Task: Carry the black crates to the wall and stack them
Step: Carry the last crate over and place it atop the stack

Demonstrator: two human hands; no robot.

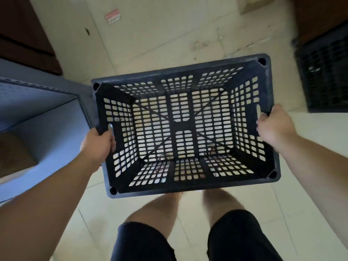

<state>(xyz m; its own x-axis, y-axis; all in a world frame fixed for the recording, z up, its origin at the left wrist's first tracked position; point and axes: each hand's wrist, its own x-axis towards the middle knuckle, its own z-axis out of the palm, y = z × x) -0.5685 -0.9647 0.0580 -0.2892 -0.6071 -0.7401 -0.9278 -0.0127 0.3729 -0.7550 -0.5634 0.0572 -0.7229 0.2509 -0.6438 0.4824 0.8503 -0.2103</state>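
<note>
An empty black crate (185, 72) with perforated walls and floor hangs in the air in front of me, above the pale tiled floor. My left hand (96, 143) grips the handle slot in its left short side. My right hand (275, 125) grips the slot in its right short side. The crate is roughly level, turned slightly clockwise. A second black crate (323, 72) stands on the floor at the far right, blurred and partly cut off by the frame edge.
A blue-grey metal shelf unit (37, 110) stands close on the left, its corner almost touching the crate. Dark wooden panels (24, 34) rise at the upper left and upper right. A small red and white label (112, 16) lies on the tiles ahead. My legs show below.
</note>
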